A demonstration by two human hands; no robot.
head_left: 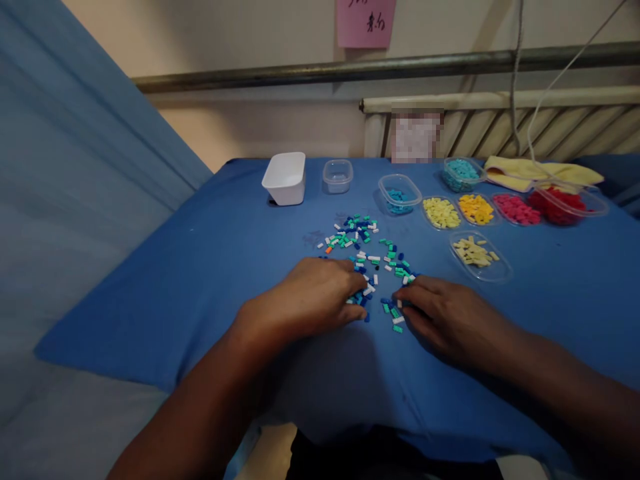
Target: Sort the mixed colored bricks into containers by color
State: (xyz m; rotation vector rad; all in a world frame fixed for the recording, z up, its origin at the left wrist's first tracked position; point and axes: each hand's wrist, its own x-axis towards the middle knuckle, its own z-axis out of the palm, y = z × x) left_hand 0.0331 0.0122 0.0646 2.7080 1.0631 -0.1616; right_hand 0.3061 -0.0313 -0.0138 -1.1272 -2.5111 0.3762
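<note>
A loose spread of small toy building bricks [350,233] in blue, green and white lies on the blue-covered table, with one orange brick [329,251] at its left side. My left hand [313,293] rests over the near left part of the spread, thumb apart from the curved fingers, open and touching bricks. At the right edge, the fingers of my right hand [440,313] are drawn together among the bricks. What they pinch, if anything, is too small to make out. Several green and white bricks [395,313] lie between the two hands.
A white tub [286,179] and a clear container [338,177] stand at the back. To the right are clear containers of blue [399,201], teal [460,172], pale yellow [441,213], orange-yellow [476,209], pink [517,209] and red pieces [560,202], plus a yellow cloth [545,172].
</note>
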